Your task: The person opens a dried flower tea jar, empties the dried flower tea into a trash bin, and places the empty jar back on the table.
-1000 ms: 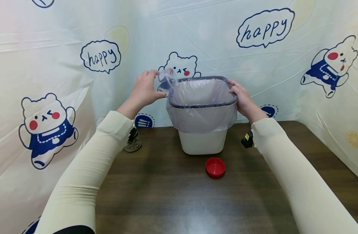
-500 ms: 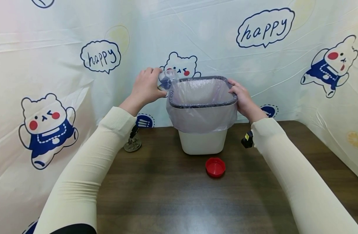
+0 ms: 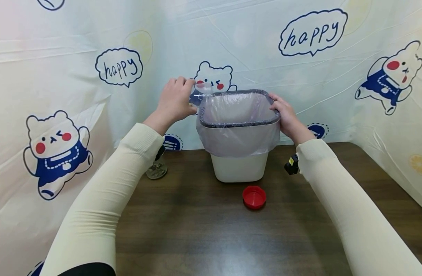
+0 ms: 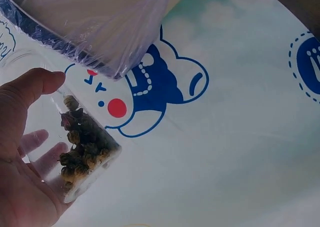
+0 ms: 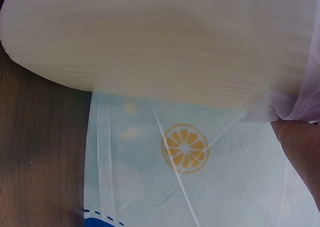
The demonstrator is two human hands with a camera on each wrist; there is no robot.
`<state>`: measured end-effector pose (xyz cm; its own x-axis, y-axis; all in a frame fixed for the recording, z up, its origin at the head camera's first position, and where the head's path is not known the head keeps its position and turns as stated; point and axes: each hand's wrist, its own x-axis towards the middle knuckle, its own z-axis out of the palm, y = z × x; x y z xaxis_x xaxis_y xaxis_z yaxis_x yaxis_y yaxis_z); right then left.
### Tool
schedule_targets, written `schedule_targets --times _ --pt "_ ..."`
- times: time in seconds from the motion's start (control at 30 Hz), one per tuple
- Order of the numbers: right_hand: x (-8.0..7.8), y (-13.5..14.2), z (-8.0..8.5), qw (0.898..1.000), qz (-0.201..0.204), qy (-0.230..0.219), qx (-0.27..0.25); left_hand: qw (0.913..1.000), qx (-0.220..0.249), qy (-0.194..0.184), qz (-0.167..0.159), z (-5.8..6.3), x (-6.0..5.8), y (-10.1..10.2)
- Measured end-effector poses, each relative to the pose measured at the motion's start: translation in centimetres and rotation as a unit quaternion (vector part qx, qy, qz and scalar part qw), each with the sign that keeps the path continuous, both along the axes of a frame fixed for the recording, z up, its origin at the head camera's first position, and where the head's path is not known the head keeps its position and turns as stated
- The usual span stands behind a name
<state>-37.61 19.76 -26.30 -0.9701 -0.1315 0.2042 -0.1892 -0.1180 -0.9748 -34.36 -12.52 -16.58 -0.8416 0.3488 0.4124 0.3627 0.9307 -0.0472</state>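
Note:
My left hand (image 3: pixel 175 100) grips a clear jar (image 3: pixel 204 89) beside the bin's left rim, tipped with its mouth toward the bin. In the left wrist view, dried flower buds (image 4: pixel 80 144) lie along the jar's lower side and base, with the thumb across it and fingers behind. The white bin (image 3: pixel 240 168) stands upright on the table, its rim covered by a translucent bag (image 3: pixel 238 141) folded outward. My right hand (image 3: pixel 284 115) holds the rim at the right, the thumb outside on the bag and some fingers hidden.
A red lid (image 3: pixel 254 197) lies on the dark wooden table (image 3: pixel 204 237) in front of the bin. Partly behind the left sleeve stands a clear glass-like object (image 3: pixel 157 171). A printed cloth (image 3: pixel 252 42) hangs close behind the bin.
My left hand has moved slightly right and up, bringing the tipped jar a little nearer over the bin's left rim. The right hand, bin and red lid have stayed in place.

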Motion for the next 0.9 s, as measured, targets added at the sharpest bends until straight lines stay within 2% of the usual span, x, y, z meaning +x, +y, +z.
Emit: schedule_targets --times 0.4,0.9 --pt "-0.1 0.0 -0.1 1.0 0.004 0.002 -0.004 0.9986 -0.038 0.03 -0.02 0.2 -0.2 0.4" --pt "0.1 0.1 0.0 1.0 0.003 0.001 0.0 0.9928 -0.096 0.065 -0.03 0.1 -0.4 1.1"
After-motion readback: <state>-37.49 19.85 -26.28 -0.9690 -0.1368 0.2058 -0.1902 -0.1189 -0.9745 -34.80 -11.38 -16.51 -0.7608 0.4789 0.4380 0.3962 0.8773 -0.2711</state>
